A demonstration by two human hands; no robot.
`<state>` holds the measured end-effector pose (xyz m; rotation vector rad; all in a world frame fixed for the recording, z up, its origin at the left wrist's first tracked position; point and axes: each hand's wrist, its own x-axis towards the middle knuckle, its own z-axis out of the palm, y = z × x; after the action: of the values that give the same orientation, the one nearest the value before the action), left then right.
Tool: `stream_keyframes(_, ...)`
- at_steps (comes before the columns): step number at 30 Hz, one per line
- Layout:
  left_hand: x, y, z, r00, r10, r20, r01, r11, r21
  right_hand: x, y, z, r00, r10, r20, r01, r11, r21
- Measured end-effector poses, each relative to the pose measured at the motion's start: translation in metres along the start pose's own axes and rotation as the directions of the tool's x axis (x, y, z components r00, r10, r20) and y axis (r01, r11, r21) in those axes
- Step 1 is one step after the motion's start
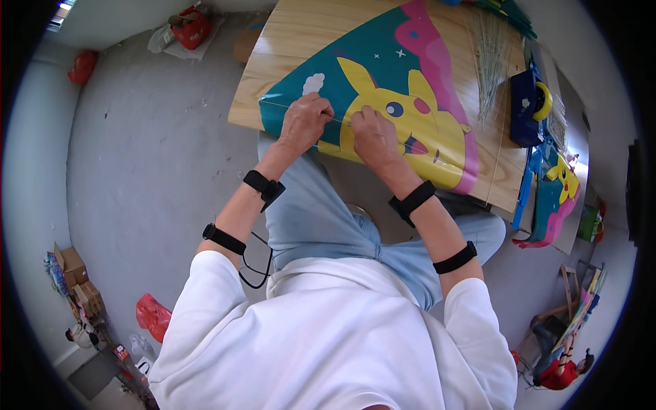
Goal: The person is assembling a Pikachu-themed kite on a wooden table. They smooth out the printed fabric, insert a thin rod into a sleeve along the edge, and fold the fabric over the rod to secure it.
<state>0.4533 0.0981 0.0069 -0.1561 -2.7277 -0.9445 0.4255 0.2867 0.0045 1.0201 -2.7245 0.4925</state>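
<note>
A glossy kite sheet (307, 74), teal with a pink wavy border and a yellow cartoon animal, lies on the wooden table (301, 26) and hangs partly over its near edge. A thin pale strand (337, 121), stick or string I cannot tell, crosses it from the left corner. My left hand (305, 123) is closed on this strand, with its fingers pinched together. Close by on the right, my right hand (375, 137) pinches the strand over the yellow print, fingertips pointing down. Only a short gap separates the two hands; the exact fingertip contact is hidden.
A bundle of thin pale sticks (488, 65) lies at the table's right. Beside it stand a dark blue box (525, 109) and a yellow tape roll (543, 101). Another printed sheet (557, 195) hangs farther right. Red bags (191, 27) rest on the floor.
</note>
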Motion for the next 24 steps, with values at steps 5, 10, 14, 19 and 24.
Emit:
stream_keyframes(5,-0.002,-0.01,-0.01,0.999,0.021,-0.031,-0.021,1.0,0.007,-0.033,0.034,-0.019,0.999,-0.025,-0.034,0.025,1.0,0.011)
stream_keyframes(10,-0.006,-0.048,-0.03,0.996,-0.033,-0.089,0.034,0.999,0.008,-0.08,0.076,-0.055,0.998,0.056,-0.034,-0.055,0.998,0.037)
stream_keyframes(14,-0.011,-0.077,-0.052,0.972,-0.191,-0.134,0.195,0.981,0.019,-0.12,0.111,-0.069,0.988,0.14,-0.06,-0.143,0.989,-0.035)
stream_keyframes(19,-0.023,-0.097,-0.068,0.922,-0.308,-0.236,0.331,0.942,0.065,-0.16,0.146,-0.091,0.933,0.33,-0.145,-0.346,0.933,-0.102)
stream_keyframes(24,-0.053,-0.047,-0.062,0.767,-0.608,-0.204,0.523,0.777,-0.35,-0.169,0.15,-0.102,0.854,0.5,-0.141,-0.519,0.835,-0.185)
